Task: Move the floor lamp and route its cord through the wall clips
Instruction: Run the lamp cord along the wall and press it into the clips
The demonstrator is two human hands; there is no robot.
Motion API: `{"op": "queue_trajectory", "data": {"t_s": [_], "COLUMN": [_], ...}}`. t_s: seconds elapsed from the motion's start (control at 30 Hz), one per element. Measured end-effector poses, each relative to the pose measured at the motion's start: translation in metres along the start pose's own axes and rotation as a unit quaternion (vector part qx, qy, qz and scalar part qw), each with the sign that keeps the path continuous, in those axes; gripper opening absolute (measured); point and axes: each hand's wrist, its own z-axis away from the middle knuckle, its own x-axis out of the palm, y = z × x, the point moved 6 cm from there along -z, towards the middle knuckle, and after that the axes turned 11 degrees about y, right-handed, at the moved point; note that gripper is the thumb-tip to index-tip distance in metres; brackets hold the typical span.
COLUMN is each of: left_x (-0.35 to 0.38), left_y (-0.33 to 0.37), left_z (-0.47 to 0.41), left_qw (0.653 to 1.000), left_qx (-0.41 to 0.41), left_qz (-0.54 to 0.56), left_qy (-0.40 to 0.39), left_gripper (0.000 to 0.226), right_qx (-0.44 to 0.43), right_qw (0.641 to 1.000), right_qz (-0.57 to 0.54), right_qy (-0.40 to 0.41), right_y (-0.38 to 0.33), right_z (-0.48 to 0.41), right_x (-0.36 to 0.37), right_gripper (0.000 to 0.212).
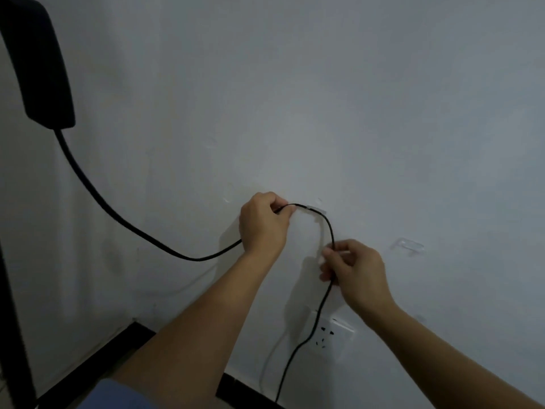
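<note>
A black cord (115,214) hangs from the dark lamp body (38,69) at the upper left and sags across the white wall. My left hand (262,222) pinches the cord just left of a clear wall clip (315,209), where the cord bends over and drops down. Lower down, my right hand (354,270) grips the hanging part of the same cord. A second clear clip (408,246) sits on the wall to the right, with no cord in it. Below my right hand the cord runs down past the socket toward the floor.
A white wall socket (333,335) sits low on the wall under my right hand. A dark skirting board (97,358) runs along the wall's foot. The lamp's black pole (11,305) stands at the left edge. Faint clear clips (228,196) mark the wall farther left.
</note>
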Motion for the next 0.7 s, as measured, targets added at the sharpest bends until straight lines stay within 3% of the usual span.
{"op": "queue_trajectory", "data": {"t_s": [0.1, 0.17, 0.27, 0.37, 0.57, 0.7], "left_x": [-0.008, -0.013, -0.007, 0.018, 0.041, 0.05], "left_y": [0.002, 0.014, 0.047, 0.062, 0.041, 0.046], "left_z": [-0.002, 0.003, 0.034, 0.072, 0.117, 0.124], "left_qw": [0.998, 0.987, 0.939, 0.885, 0.832, 0.832], "left_qx": [0.05, 0.143, 0.334, 0.448, 0.515, 0.519], "left_qz": [-0.031, -0.068, -0.086, -0.119, -0.166, -0.145], "left_qy": [0.0, 0.017, 0.013, -0.048, -0.126, -0.13], "left_gripper": [0.01, 0.018, 0.031, 0.041, 0.044, 0.049], "right_qx": [0.077, 0.116, 0.149, 0.144, 0.048, 0.026], "right_qw": [0.994, 0.987, 0.982, 0.986, 0.996, 1.0], "right_qz": [-0.08, -0.114, -0.116, -0.08, -0.026, 0.005], "right_qy": [-0.009, 0.006, 0.019, 0.022, 0.077, 0.013], "right_y": [0.027, 0.046, 0.067, 0.071, 0.048, 0.036], "right_z": [0.031, 0.051, 0.066, 0.066, 0.044, 0.036], "right_x": [-0.01, -0.022, -0.038, -0.055, -0.101, -0.104], "right_gripper": [0.007, 0.006, 0.008, 0.015, 0.02, 0.021]}}
